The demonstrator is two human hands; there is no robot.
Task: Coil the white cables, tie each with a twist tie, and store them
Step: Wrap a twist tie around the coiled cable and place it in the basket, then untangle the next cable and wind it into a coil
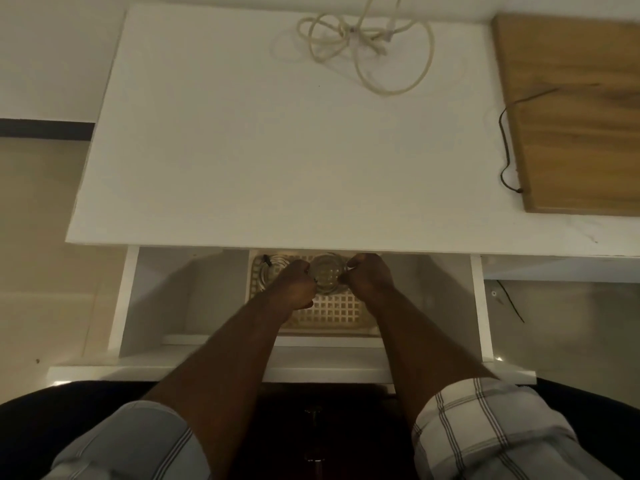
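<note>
Both my hands reach into an open drawer below the desktop. My left hand and my right hand grip the two sides of a coiled white cable, held over a perforated basket in the drawer. Another coiled white cable with a dark tie lies in the basket's left end, partly hidden by my left hand. A loose, tangled white cable lies at the far middle of the white desktop.
A wooden board lies on the desk at the right, with a thin dark twist tie along its left edge. The white drawer has room on both sides of the basket. A thin dark wire shows at lower right.
</note>
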